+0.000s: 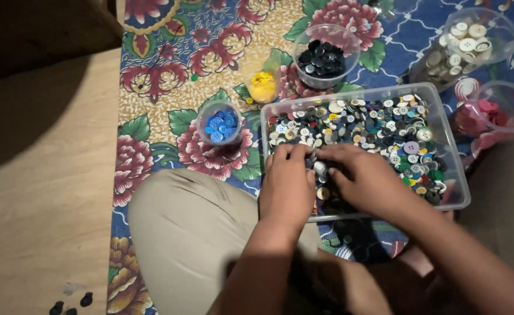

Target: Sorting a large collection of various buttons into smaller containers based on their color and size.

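My left hand [289,178] and right hand [359,178] pinch mixed buttons in the clear plastic tray [449,146]. Some cups hold sorted buttons; lots stay unsorted.

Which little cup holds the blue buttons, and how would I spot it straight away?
Start at the big clear plastic tray heaped with mixed buttons, where both hands are digging. Just off its left end, on the flowered cloth, stands a small clear plastic cup. It alone holds only bright blue buttons; its neighbours hold yellow or black.
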